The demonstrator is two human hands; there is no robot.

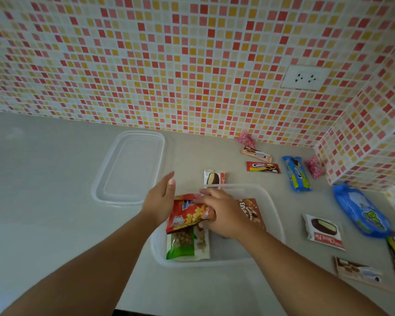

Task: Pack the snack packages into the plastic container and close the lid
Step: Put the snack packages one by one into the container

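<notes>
While my right hand (224,215) pinches the red bag (187,213) at its right edge, fingers closed on the film, my left hand (160,198) lies flat and open against the bag's left side, steadying it without gripping. The bag sits over the near-left part of the tub (276,215), lapping a green bag (183,244) already inside; a brown bag (252,209) lies in the tub under my right wrist.

I judge these bags light, puffed with air and slick, so the contents will crush if I press down hard. The crimped end seams are the safest places to take hold, since the film is stiffest there and nothing breaks under it. The tub looks thin and flexible; I would not lean on its rim.

Much is left on the counter (55,179): a pie pack (214,177) just behind the tub, another pie pack (324,231) to its right, a blue cookie roll (297,173), a large blue pack (360,210), a red cookie bar (262,167) and a few more small packs by the wall and at the right edge. The roll and bars I take to be stiffer, best held across the middle. The lid (128,167) lies flat, left of the tub and behind it, apart from it.
</notes>
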